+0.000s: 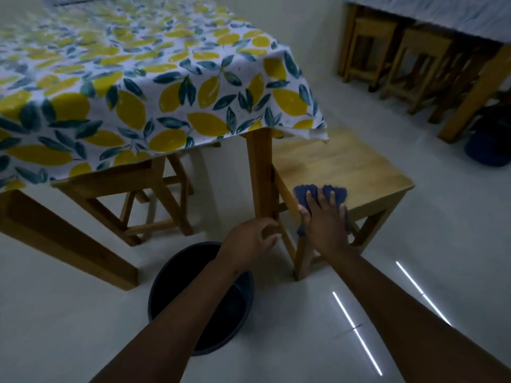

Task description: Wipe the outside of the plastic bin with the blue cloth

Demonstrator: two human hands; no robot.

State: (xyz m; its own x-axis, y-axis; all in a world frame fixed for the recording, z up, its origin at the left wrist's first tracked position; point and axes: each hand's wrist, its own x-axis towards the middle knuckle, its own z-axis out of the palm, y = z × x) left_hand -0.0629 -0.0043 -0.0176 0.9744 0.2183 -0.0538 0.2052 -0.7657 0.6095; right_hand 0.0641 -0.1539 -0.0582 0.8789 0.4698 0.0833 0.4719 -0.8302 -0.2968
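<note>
The dark round plastic bin (pixel 177 277) stands upright on the white floor at lower centre, partly hidden by my left forearm. The blue cloth (pixel 307 196) lies on the near corner of a wooden stool (pixel 345 167), and part of it hangs over the stool's edge. My right hand (pixel 327 222) lies flat on the cloth with fingers spread, pressing it down. My left hand (pixel 250 239) hovers above the bin beside a wooden table leg (pixel 260 172), fingers loosely curled and holding nothing.
A table with a lemon-print cloth (pixel 132 87) fills the upper left, with another stool (pixel 154 200) tucked under it. More wooden stools (pixel 409 59) and a table leg stand at the upper right, near a dark blue object (pixel 489 145) on the floor.
</note>
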